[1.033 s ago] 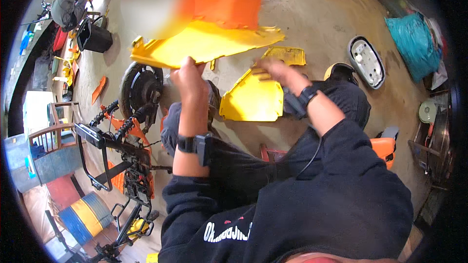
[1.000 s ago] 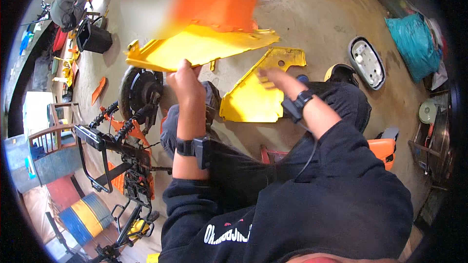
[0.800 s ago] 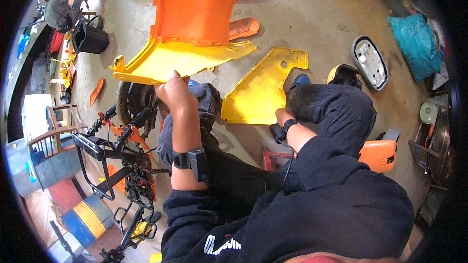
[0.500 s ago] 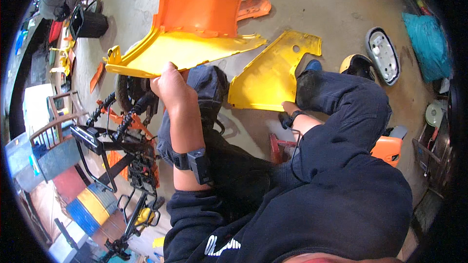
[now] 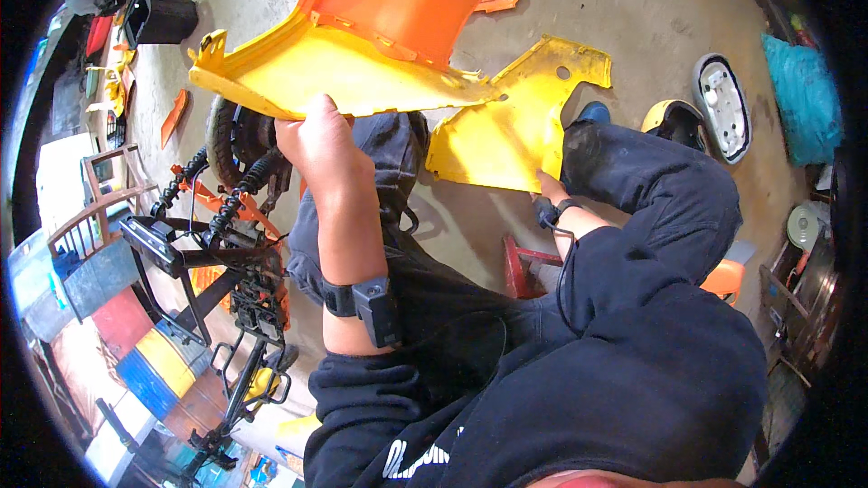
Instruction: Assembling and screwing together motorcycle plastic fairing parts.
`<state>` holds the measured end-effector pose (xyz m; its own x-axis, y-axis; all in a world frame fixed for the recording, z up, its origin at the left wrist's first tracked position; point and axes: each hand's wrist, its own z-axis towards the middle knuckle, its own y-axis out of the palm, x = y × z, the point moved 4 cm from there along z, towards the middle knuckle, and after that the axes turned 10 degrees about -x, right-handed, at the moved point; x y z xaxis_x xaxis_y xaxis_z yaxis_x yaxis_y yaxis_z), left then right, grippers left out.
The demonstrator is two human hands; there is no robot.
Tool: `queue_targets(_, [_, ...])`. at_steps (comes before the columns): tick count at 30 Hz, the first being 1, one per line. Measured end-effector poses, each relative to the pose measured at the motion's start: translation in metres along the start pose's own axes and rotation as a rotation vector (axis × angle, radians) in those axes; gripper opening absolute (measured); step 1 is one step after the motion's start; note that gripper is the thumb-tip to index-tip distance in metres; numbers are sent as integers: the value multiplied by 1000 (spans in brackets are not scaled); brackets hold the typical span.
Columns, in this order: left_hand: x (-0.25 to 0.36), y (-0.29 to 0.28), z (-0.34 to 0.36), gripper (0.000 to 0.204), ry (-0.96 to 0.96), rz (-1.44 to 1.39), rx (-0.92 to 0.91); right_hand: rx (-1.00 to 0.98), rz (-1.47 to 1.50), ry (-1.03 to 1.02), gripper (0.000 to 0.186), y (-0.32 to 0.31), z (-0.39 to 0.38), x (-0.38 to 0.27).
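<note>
My left hand (image 5: 323,143) is closed on the near edge of a curved yellow plastic panel (image 5: 330,77), thumb on top, fingers underneath. Along that panel's far edge runs an orange plastic panel (image 5: 393,4); the two edges meet. A second yellow panel (image 5: 502,145), scuffed and with a round hole, is held at its near right corner by my right hand (image 5: 550,186), whose fingers are partly hidden. The first panel's right tip overlaps the second panel in view; whether they touch I cannot tell. A strapped device sits on each wrist.
At left stands a bare black vehicle frame (image 5: 258,280) with a wheel (image 5: 226,131) and springs. A black bin (image 5: 161,18) is farther off. To the right are a yellow helmet (image 5: 665,117), a white-and-black oval part (image 5: 723,108) and a teal bag (image 5: 800,99). A red stool (image 5: 517,267) stands between my legs.
The left yellow panel and orange panel have tilted together, right end downward. The gap between the two yellow panels has closed in view. Both hands keep their hold.
</note>
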<state>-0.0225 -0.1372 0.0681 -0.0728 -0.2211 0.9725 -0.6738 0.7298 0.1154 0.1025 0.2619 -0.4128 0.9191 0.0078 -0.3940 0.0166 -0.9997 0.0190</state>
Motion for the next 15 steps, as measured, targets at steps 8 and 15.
queue_targets(8, [-1,-18,12,27,256,275,101,316,-468,-74,32,36,-104,-145])
queue_targets(15, [11,-12,0,24,306,494,111,430,-643,-515,30,-4,-222,-349])
